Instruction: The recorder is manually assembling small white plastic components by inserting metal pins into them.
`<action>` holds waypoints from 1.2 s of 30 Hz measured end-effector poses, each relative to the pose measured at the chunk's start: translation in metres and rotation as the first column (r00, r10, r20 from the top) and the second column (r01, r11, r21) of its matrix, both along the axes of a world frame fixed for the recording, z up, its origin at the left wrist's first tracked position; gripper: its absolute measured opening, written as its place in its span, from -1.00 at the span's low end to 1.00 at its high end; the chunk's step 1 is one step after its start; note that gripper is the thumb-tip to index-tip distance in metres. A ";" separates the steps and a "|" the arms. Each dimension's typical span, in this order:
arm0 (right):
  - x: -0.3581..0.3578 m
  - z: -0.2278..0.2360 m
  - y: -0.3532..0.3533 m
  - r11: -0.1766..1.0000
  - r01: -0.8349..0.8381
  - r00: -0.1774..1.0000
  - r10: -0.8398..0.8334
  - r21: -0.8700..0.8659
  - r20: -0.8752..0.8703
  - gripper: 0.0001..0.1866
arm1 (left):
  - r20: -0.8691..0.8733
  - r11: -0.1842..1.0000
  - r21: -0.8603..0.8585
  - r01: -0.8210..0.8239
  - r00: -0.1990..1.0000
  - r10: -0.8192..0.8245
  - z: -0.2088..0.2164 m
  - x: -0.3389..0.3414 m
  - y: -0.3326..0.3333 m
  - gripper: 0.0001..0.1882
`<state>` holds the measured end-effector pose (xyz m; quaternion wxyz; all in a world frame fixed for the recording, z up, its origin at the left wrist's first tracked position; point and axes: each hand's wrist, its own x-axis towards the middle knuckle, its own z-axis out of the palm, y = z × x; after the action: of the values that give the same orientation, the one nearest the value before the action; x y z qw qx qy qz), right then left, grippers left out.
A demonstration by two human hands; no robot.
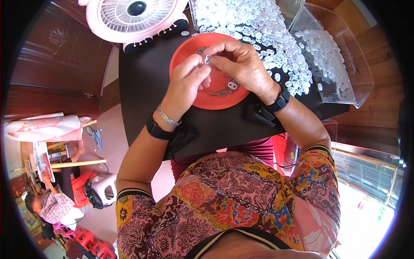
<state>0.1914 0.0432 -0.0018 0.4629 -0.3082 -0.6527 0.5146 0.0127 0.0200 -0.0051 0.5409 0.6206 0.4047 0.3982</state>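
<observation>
Over an orange-red round plate (185, 52), my two hands meet at the fingertips around a small white oval plastic piece with two holes (207, 59). My left hand (189, 77) pinches it from the left, its fingers curled. From the right, my right hand (239, 64) holds its other side between thumb and index finger. In the plate lie many small grey metal pieces (220, 93), too small to name for certain. Another white two-hole piece (232, 85) rests among them, below my right hand. Part of the plate's contents is hidden by my hands.
A heap of white two-hole pieces (246, 17) covers the table's far side, spilling right toward a clear plastic bin (358, 82) holding more. A pink fan (133, 21) stands far left on the dark table (146, 86). Another person (56, 205) sits at lower left.
</observation>
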 end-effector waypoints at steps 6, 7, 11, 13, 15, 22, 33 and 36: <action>0.000 0.000 0.000 0.997 0.024 0.989 -0.034 0.075 0.145 -0.89 | 0.171 0.997 -0.076 -0.030 0.984 0.043 -0.001 -0.006 0.005 -0.81; 0.000 0.000 0.000 0.997 0.023 0.989 -0.033 0.070 0.146 -0.89 | 0.198 0.996 -0.072 -0.051 0.978 0.064 -0.002 -0.006 0.005 -0.80; 0.002 0.002 -0.003 0.999 0.035 0.987 -0.041 0.038 0.156 -0.90 | 0.139 0.995 -0.023 -0.099 0.985 0.101 0.001 0.001 0.000 -0.79; 0.001 0.004 -0.004 1.000 0.008 0.991 -0.011 0.017 0.133 -0.90 | 0.095 0.996 0.060 -0.060 0.994 0.054 -0.004 0.001 0.001 -0.79; 0.001 0.006 -0.005 0.997 0.017 0.983 -0.030 0.075 0.180 -0.92 | 0.079 0.998 0.056 -0.036 0.996 0.031 -0.004 -0.003 0.003 -0.78; 0.013 0.014 0.005 0.919 -0.229 0.836 0.017 0.321 0.548 -0.86 | 0.093 0.990 0.017 -0.142 0.986 0.140 0.006 -0.010 0.004 -0.79; 0.000 0.004 -0.011 0.729 -0.534 0.583 -0.050 0.428 0.811 -0.94 | 0.126 0.979 -0.028 -0.200 0.971 0.202 -0.001 -0.014 0.012 -0.87; -0.001 0.005 -0.014 0.698 -0.522 0.596 -0.112 0.490 0.795 -0.95 | 0.134 0.979 -0.039 -0.201 0.970 0.205 0.000 -0.013 0.011 -0.87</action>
<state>0.1903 0.0293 0.0036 0.1438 -0.2206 -0.9590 0.1047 -0.0005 0.0314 -0.0051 0.5316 0.5402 0.4328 0.4881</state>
